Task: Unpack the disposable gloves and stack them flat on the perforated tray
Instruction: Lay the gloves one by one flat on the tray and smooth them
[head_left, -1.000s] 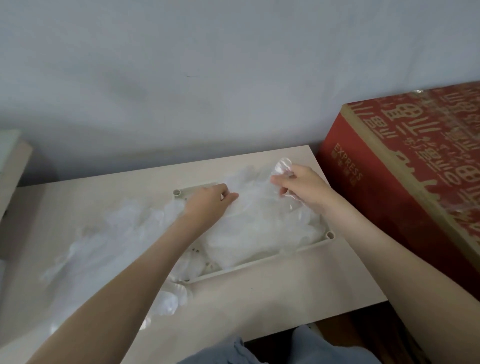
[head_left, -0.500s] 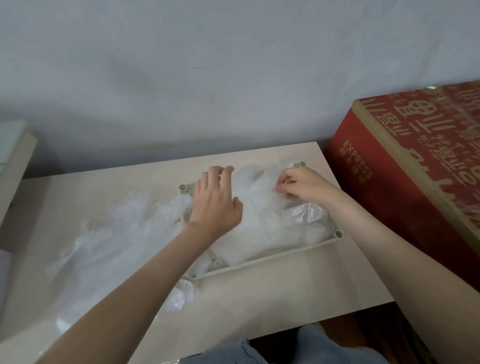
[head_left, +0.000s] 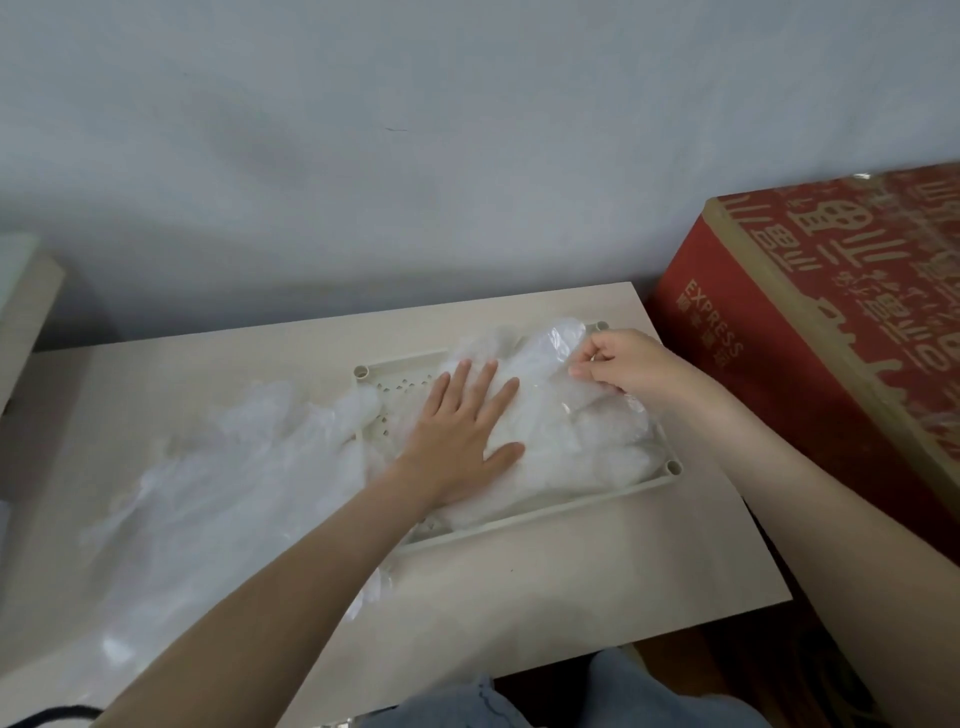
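Gloves (head_left: 571, 441) are piled on the tray (head_left: 571, 508) and cover most of it. Perforations are seen only near the far-left corner. The stack is pressed down by the left hand (head_left: 462, 431), palm flat, fingers spread. A clear glove edge is pinched by the right hand (head_left: 623, 369), fingers curled, near the tray's far-right corner. A loose pile (head_left: 218, 493) of clear plastic is heaped on the table (head_left: 571, 571) just left of the tray, overlapping its left rim. A red box (head_left: 831, 338) is seen right of the table.
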